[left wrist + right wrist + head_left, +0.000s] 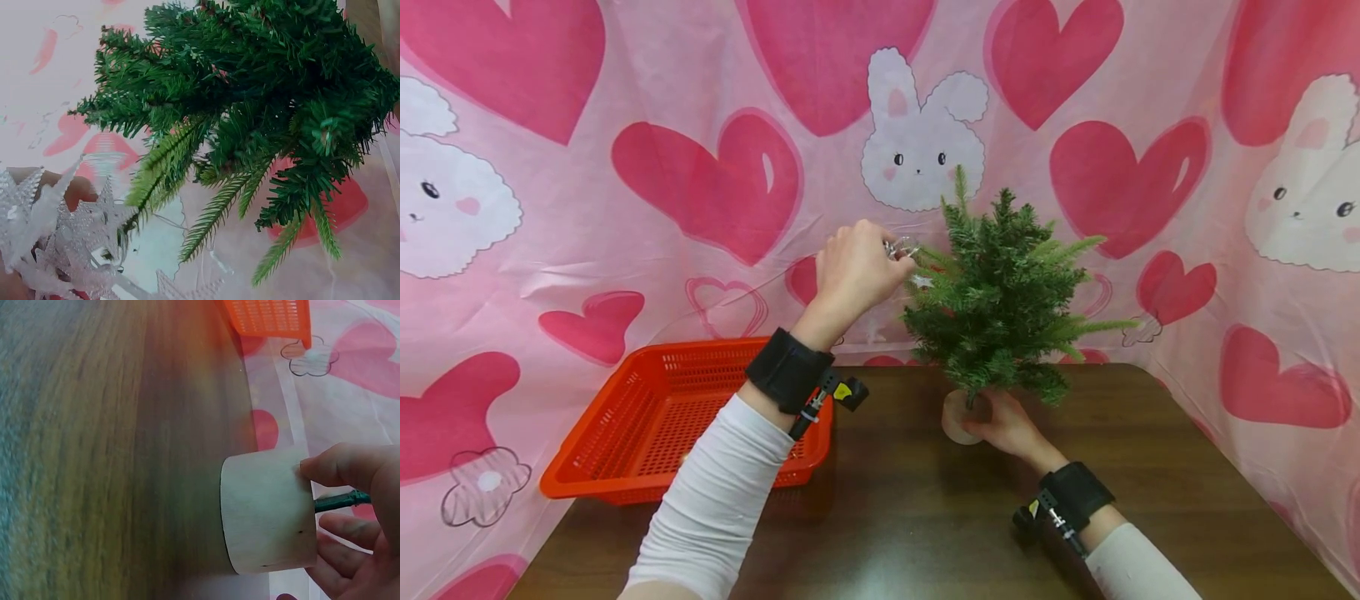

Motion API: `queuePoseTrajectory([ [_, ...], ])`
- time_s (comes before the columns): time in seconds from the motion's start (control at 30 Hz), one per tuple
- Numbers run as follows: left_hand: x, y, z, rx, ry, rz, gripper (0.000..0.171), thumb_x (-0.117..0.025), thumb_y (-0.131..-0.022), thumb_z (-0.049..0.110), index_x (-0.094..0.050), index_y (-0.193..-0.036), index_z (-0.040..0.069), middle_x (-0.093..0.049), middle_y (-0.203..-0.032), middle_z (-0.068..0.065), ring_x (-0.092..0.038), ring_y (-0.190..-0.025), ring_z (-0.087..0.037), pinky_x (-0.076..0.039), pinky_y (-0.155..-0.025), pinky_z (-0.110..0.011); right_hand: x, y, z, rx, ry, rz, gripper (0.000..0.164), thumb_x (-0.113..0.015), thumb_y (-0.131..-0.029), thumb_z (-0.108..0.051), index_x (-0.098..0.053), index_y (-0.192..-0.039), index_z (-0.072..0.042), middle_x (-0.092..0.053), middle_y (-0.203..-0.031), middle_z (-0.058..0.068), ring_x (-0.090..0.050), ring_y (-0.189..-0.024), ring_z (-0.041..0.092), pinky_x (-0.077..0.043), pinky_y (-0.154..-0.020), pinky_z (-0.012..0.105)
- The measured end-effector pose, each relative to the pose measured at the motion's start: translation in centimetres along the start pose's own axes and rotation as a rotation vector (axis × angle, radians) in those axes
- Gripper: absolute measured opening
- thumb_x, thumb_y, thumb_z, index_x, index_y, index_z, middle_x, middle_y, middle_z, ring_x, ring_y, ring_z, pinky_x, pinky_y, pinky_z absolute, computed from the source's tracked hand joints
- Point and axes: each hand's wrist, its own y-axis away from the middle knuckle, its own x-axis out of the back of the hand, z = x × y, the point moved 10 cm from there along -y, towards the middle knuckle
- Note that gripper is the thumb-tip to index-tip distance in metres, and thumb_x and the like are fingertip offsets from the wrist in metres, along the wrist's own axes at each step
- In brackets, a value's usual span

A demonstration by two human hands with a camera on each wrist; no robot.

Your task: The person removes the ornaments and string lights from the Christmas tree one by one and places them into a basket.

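Observation:
A small artificial Christmas tree with dark and lighter green sprigs stands right of centre in the head view, on a pale round wooden base. My right hand grips that base, its thumb and fingers around the rim beside the green stem. Up at the tree's left side, my left hand pinches a bunch of clear plastic star ornaments. Light-tipped sprigs hang close by the stars in the left wrist view. One star dangles near the branches, and the bunch partly hides the left fingers.
An orange-red perforated plastic basket sits on the left of the brown wooden table. Behind the table hangs a pink cloth with hearts and rabbits. Black straps with cameras circle both wrists.

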Motion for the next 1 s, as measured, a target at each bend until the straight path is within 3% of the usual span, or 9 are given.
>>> queuePoseTrajectory([
  [0.17, 0.4, 0.2, 0.2, -0.014, 0.082, 0.042, 0.034, -0.058, -0.088, 0.032, -0.050, -0.057, 0.021, -0.035, -0.053, 0.004, -0.034, -0.054, -0.014, -0.021, -0.046, -0.028, 0.0, 0.3, 0.2, -0.031, -0.035, -0.059, 0.070, -0.078, -0.083, -0.022, -0.047, -0.141, 0.002, -0.054, -0.137, 0.027, -0.052, -0.126, 0.046, -0.045, -0.099, 0.057],
  [0.33, 0.3, 0.1, 0.0, 0.021, 0.166, 0.003, 0.034, -0.051, -0.093, 0.031, -0.044, -0.064, 0.016, -0.035, -0.056, 0.002, -0.033, -0.055, -0.015, -0.024, -0.050, -0.028, -0.3, 0.6, 0.4, -0.051, -0.090, -0.123, 0.077, -0.074, -0.086, -0.021, -0.036, -0.148, 0.003, -0.046, -0.146, 0.029, -0.045, -0.133, 0.047, -0.042, -0.103, 0.058],
  [0.5, 0.5, 0.0, -0.5, 0.083, 0.343, -0.017, 0.025, -0.044, -0.095, 0.029, -0.050, -0.074, 0.015, -0.054, -0.065, 0.000, -0.041, -0.057, -0.016, -0.032, -0.052, -0.028, -0.5, 1.0, 0.7, -0.097, -0.091, -0.179, 0.075, -0.071, -0.089, -0.023, -0.035, -0.148, 0.004, -0.048, -0.143, 0.031, -0.049, -0.129, 0.048, -0.046, -0.099, 0.055],
  [0.6, 1.0, -0.1, -1.0, 0.103, 0.452, -0.004, 0.022, -0.045, -0.096, 0.028, -0.055, -0.081, 0.015, -0.068, -0.075, -0.001, -0.047, -0.055, -0.016, -0.034, -0.049, -0.027, -0.4, 0.9, 0.5, -0.074, -0.096, -0.153, 0.076, -0.072, -0.087, -0.023, -0.035, -0.149, 0.002, -0.050, -0.142, 0.028, -0.051, -0.128, 0.045, -0.047, -0.098, 0.054],
  [0.73, 1.4, -0.1, -1.7, 0.118, 0.536, -0.003, 0.021, -0.048, -0.099, 0.027, -0.058, -0.086, 0.014, -0.074, -0.081, -0.003, -0.045, -0.051, -0.013, -0.031, -0.045, -0.024, 0.1, 0.6, -0.7, 0.051, -0.156, -0.048, 0.075, -0.076, -0.085, -0.018, -0.038, -0.147, -0.001, -0.050, -0.144, 0.024, -0.049, -0.131, 0.041, -0.043, -0.102, 0.054],
  [0.8, 1.5, -0.1, -2.1, 0.129, 0.562, -0.016, 0.020, -0.049, -0.100, 0.027, -0.060, -0.089, 0.014, -0.075, -0.084, -0.004, -0.041, -0.048, -0.011, -0.029, -0.044, -0.024, 0.3, 0.6, -0.9, 0.075, -0.149, 0.006, 0.074, -0.077, -0.084, -0.020, -0.041, -0.146, -0.003, -0.053, -0.141, 0.021, -0.050, -0.131, 0.040, -0.043, -0.103, 0.055],
  [1.0, 1.7, 0.0, -2.9, 0.149, 0.622, -0.033, 0.020, -0.051, -0.099, 0.025, -0.062, -0.095, 0.009, -0.077, -0.087, -0.007, -0.031, -0.043, -0.009, -0.026, -0.041, -0.023, 0.3, 0.6, -0.1, -0.023, 0.011, 0.082, 0.080, -0.081, -0.078, -0.034, -0.045, -0.144, -0.005, -0.057, -0.137, 0.024, -0.050, -0.127, 0.044, -0.043, -0.103, 0.055],
])
